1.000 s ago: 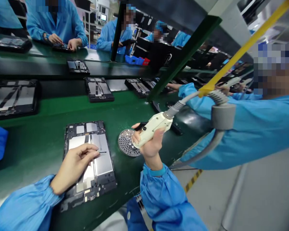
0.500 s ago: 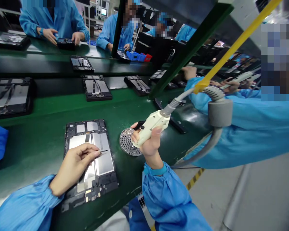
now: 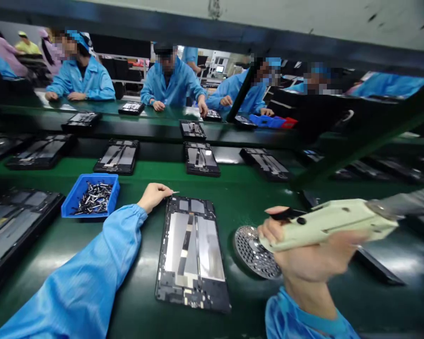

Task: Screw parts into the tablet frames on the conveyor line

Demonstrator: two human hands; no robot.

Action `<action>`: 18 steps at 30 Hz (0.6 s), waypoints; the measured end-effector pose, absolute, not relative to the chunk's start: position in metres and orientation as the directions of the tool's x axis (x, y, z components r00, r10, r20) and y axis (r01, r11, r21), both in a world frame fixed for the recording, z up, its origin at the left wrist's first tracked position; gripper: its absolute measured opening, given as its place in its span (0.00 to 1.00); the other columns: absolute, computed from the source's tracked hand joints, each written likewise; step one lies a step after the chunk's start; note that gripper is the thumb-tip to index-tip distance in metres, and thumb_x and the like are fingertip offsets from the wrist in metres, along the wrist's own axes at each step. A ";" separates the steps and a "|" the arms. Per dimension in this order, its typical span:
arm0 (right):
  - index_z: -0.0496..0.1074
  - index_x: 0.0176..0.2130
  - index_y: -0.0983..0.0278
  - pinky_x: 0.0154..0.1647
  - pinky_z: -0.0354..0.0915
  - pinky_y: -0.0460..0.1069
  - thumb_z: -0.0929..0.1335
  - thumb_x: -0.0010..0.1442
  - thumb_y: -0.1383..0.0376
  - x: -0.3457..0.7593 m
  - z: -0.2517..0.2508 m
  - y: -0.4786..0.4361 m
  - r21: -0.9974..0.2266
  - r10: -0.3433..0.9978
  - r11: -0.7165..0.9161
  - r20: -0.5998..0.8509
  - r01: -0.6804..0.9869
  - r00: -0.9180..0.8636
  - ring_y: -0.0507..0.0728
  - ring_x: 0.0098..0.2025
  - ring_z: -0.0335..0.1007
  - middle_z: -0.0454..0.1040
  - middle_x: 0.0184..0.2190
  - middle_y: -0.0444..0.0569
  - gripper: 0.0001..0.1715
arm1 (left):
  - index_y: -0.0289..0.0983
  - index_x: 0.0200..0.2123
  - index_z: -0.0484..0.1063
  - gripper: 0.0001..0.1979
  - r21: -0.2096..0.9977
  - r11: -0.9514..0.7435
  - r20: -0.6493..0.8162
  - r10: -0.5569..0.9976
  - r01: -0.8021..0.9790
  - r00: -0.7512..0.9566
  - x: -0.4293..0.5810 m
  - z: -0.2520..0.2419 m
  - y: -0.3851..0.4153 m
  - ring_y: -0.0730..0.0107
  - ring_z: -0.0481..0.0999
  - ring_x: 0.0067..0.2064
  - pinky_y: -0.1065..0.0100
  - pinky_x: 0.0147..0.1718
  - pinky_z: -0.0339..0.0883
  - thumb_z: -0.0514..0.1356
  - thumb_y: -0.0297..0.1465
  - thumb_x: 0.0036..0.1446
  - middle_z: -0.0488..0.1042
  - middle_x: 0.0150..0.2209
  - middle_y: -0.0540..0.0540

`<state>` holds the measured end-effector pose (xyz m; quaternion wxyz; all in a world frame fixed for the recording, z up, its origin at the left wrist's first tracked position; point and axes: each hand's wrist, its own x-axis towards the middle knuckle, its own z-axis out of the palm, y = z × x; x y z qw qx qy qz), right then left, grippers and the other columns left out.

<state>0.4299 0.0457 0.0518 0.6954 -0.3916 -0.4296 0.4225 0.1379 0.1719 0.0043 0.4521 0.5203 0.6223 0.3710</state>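
The left hand (image 3: 154, 197) is pinching a tiny pointed sliver (image 3: 173, 192), too small to make out, between its fingertips, and it is hovering just beside the top corner of a black tablet frame (image 3: 192, 254) lying flat on the green conveyor belt (image 3: 137, 301). The right hand (image 3: 304, 252) is gripping a cream electric screwdriver (image 3: 330, 221), fingers wrapped round its body, and is holding it over a round metal mesh dish (image 3: 256, 252) just right of the frame. A blue bin (image 3: 91, 195) of small dark parts is sitting just left of the frame. From where I'm standing, the worry is the sliver: if that pinch loosens, it could drop and get lost against the dark belt. The screwdriver could also knock the dish or scratch the frame's silver panels (image 3: 191, 247) if a careless swing brings them together.
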 end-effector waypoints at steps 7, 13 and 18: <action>0.79 0.35 0.61 0.14 0.55 0.50 0.67 0.46 0.23 0.379 0.069 0.068 -0.922 0.951 0.309 0.303 -0.233 0.061 0.53 0.14 0.54 0.60 0.14 0.41 0.48 | 0.33 0.23 0.80 0.06 0.932 0.133 -0.172 0.981 0.336 0.091 0.136 -0.003 0.173 0.73 0.69 0.25 0.70 0.31 0.62 0.68 0.27 0.51 0.75 0.22 0.49; 0.77 0.35 0.62 0.15 0.57 0.50 0.68 0.45 0.23 0.321 0.061 0.124 -0.902 0.961 0.262 0.277 -0.343 0.004 0.52 0.13 0.56 0.60 0.14 0.39 0.47 | 0.33 0.25 0.80 0.05 0.929 0.126 -0.188 0.971 0.348 0.151 0.135 -0.008 0.177 0.75 0.68 0.23 0.72 0.25 0.61 0.67 0.25 0.53 0.76 0.23 0.50; 0.75 0.33 0.61 0.15 0.58 0.48 0.66 0.50 0.25 0.270 0.042 0.169 -0.882 0.942 0.328 0.330 -0.339 0.052 0.50 0.13 0.56 0.60 0.14 0.37 0.43 | 0.33 0.24 0.78 0.07 0.926 0.167 -0.228 0.962 0.338 0.151 0.138 -0.013 0.180 0.75 0.67 0.20 0.72 0.20 0.61 0.65 0.24 0.55 0.71 0.20 0.51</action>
